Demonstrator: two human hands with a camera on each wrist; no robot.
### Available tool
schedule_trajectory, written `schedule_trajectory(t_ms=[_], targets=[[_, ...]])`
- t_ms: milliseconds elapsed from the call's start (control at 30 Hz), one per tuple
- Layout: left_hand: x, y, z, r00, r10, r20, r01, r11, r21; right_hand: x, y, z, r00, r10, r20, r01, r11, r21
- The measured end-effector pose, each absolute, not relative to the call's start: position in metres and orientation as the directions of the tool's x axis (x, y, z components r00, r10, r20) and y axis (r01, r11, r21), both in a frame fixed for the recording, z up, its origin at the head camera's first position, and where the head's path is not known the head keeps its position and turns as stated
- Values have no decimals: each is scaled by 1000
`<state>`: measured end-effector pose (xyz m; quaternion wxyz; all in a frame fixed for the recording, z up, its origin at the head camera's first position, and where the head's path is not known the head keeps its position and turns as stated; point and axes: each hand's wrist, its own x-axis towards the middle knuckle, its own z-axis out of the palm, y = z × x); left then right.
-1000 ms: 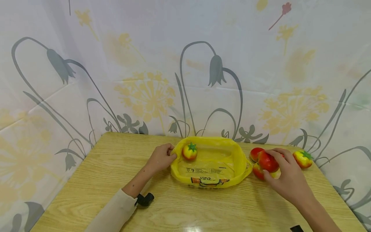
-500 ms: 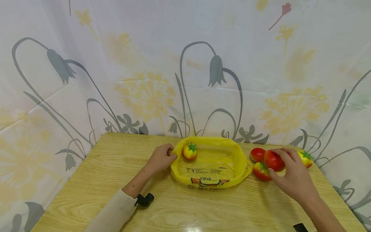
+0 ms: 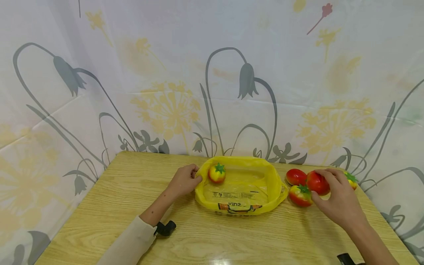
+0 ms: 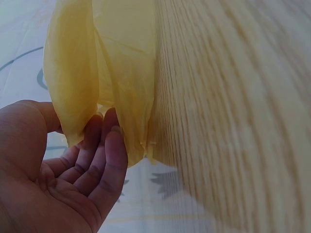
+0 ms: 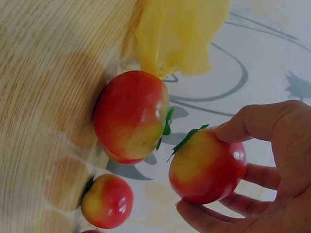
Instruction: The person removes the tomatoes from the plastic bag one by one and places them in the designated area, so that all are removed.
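A yellow plastic bag [image 3: 243, 162] lies with its mouth spread wide on the table. My left hand [image 3: 183, 179] pinches its left rim; in the left wrist view, thumb and fingers take the thin film [image 4: 73, 73] between them. Inside the bag, at its left end, sits a red-and-yellow toy tomato [image 3: 216, 173] with a green leafy top. My right hand [image 3: 341, 200] holds another toy tomato [image 5: 206, 167] between thumb and fingers, to the right of the bag. Close beside it are a red tomato [image 3: 296, 177] and a red-and-yellow one [image 3: 300, 196].
One more tomato [image 3: 351, 179] shows partly behind my right hand. The wooden table [image 3: 198, 239] ends at a flower-printed cloth [image 3: 185, 73] along the back and sides. A black wrist mount [image 3: 165, 228] sits under my left wrist.
My right hand has moved a little to the right with its tomato, uncovering the two tomatoes beside it and covering more of the far-right one. My left hand and the bag stay put.
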<state>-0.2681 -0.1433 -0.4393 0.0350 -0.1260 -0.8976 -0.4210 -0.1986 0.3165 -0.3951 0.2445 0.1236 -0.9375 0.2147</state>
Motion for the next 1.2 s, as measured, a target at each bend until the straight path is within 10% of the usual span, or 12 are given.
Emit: schedule_trajectory(t_ms=[1200], targets=[[-269,-143,-442,-961,217,172,271,620,736,-206,339,-401,-893,-92,440,-264,899,-348]])
